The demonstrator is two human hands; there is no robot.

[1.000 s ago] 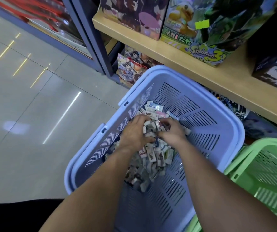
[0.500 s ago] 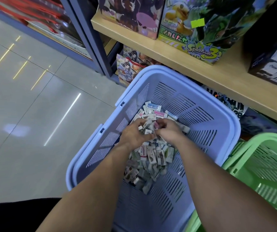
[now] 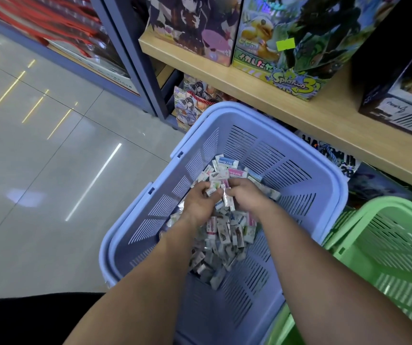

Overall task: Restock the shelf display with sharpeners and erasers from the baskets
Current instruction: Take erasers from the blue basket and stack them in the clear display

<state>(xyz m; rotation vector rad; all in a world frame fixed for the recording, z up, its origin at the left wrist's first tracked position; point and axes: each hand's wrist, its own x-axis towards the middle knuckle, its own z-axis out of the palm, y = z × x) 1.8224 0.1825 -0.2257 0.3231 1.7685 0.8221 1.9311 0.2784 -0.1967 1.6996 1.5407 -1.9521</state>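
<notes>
Glossy grey tiled floor [image 3: 38, 195] left of the left hand [image 3: 200, 205], streaked with reflected light strips [image 3: 93, 182]. Blue-grey metal upright [image 3: 127, 58] up-left of it. Light wooden shelf [image 3: 299, 115] beyond and right of the right hand [image 3: 247, 197], carrying an anime box [image 3: 195, 26], Splatoon 3 box [image 3: 287, 46] and black box [image 3: 399, 58]. Illustrated packs [image 3: 190, 103] on the level below the shelf.

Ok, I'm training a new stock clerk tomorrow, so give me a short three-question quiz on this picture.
1. True or false: the left hand and right hand are both inside the blue basket.
2. What are the hands gathering? A) small packaged erasers B) pencils C) notebooks
3. Fill in: the second basket, on the person's right, is ____.

Key: 1 true; 2 A; 3 green.
</notes>
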